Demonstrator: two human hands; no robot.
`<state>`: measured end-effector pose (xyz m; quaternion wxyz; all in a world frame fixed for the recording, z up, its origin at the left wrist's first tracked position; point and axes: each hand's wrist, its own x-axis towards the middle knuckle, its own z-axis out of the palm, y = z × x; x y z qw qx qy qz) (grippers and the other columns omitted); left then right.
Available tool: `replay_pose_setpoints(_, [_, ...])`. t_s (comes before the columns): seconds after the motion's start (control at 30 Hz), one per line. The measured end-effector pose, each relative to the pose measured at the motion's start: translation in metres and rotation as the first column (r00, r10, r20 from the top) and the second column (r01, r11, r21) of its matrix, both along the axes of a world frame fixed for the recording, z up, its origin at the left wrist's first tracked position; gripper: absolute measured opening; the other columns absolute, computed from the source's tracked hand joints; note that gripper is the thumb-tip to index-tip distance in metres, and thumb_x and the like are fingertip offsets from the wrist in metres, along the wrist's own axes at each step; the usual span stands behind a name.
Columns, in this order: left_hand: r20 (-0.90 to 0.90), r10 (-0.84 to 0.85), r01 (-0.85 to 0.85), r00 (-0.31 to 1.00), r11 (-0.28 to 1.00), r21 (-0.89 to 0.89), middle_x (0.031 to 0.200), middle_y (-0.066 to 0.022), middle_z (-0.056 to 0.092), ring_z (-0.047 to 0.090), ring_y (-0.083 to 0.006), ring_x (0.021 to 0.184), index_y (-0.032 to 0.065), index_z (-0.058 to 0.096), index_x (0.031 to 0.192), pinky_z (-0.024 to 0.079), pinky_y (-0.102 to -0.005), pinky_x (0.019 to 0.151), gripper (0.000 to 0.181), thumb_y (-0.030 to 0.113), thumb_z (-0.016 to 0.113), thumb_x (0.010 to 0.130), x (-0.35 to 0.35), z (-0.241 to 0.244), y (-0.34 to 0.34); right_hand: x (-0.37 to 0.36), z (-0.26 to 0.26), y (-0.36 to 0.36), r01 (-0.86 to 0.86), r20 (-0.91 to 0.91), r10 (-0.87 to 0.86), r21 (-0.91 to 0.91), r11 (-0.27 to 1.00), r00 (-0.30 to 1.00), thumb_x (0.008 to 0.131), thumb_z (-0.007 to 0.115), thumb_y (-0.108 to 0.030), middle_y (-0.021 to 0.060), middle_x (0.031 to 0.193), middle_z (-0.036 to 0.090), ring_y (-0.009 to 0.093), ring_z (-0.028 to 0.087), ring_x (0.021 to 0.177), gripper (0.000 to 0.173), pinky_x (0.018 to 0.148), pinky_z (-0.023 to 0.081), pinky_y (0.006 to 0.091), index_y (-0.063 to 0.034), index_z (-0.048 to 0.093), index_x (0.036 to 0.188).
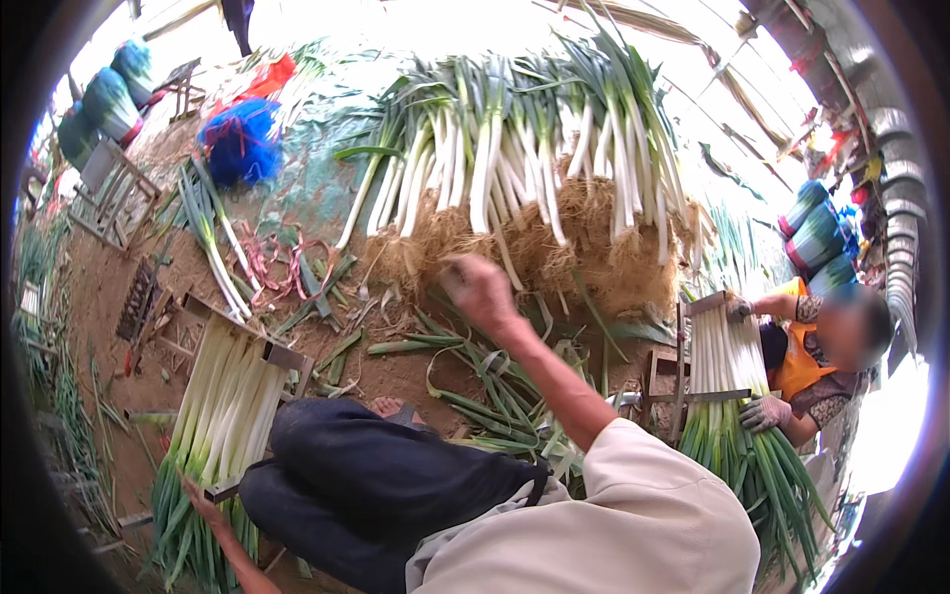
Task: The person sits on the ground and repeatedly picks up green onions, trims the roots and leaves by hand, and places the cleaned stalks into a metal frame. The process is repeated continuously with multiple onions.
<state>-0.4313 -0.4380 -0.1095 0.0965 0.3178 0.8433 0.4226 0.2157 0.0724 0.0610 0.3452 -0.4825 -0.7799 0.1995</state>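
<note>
My right hand (481, 293) reaches forward to the hairy roots (445, 230) of a large pile of leeks (486, 160). Its fingers are curled and blurred, and whether they grip a root cannot be made out. Down at the left, my left hand (202, 501) rests with straight fingers along the leaves of a leek bundle (223, 393). That bundle lies across a metal rack (286, 355), white stems towards the far end and green leaves towards me. My bent knees in dark trousers are right beside it.
Cut leaves (497, 401) litter the soil before me. Two loose leeks (211, 245) and pink ties (278, 263) lie left, below blue netting (241, 141). At right, a co-worker in gloves (764, 413) handles another racked bundle (720, 364). Wrapped bundles (111, 104) stand far left.
</note>
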Motion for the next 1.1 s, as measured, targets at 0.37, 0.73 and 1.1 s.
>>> replay_pose_setpoints(0.37, [-0.022, 0.326, -0.311, 0.945, 0.920, 0.237, 0.160, -0.0197, 0.046, 0.050, -0.0329, 0.143, 0.0051, 0.043, 0.159, 0.042, -0.0446, 0.117, 0.066, 0.050, 0.045, 0.110, 0.058, 0.133, 0.128, 0.309, 0.042, 0.118, 0.820, 0.209, -0.807, 0.036, 0.571, 0.553, 0.096, 0.069, -0.051, 0.0243, 0.137, 0.065, 0.035, 0.065, 0.124, 0.077, 0.105, 0.053, 0.0454, 0.0061, 0.050, 0.144])
replay_pose_setpoints(0.73, [-0.152, -0.098, 0.114, 0.984, 0.988, 0.102, 0.138, -0.0143, 0.063, 0.061, -0.0248, 0.123, 0.0030, 0.058, 0.144, 0.049, -0.0412, 0.104, 0.040, 0.019, 0.058, 0.108, 0.183, 0.191, 0.228, 0.304, 0.050, 0.152, 0.818, 0.497, -0.650, -0.331, 0.471, 0.575, 0.072, 0.085, -0.043, 0.0235, 0.146, 0.056, 0.038, 0.056, 0.136, 0.088, 0.111, 0.048, 0.0442, 0.0026, 0.051, 0.139])
replay_pose_setpoints(1.1, [-0.281, -0.338, 0.281, 0.898, 0.933, -0.223, 0.132, -0.0172, 0.060, 0.058, -0.0339, 0.124, 0.0000, 0.063, 0.133, 0.048, -0.0446, 0.104, 0.037, 0.016, 0.066, 0.100, 0.223, 0.206, 0.233, 0.245, 0.165, 0.105, 0.528, 0.020, -0.649, -0.601, 0.600, 0.761, 0.075, 0.082, -0.031, 0.0248, 0.125, 0.057, 0.032, 0.059, 0.115, 0.081, 0.106, 0.051, 0.0497, 0.0063, 0.046, 0.138])
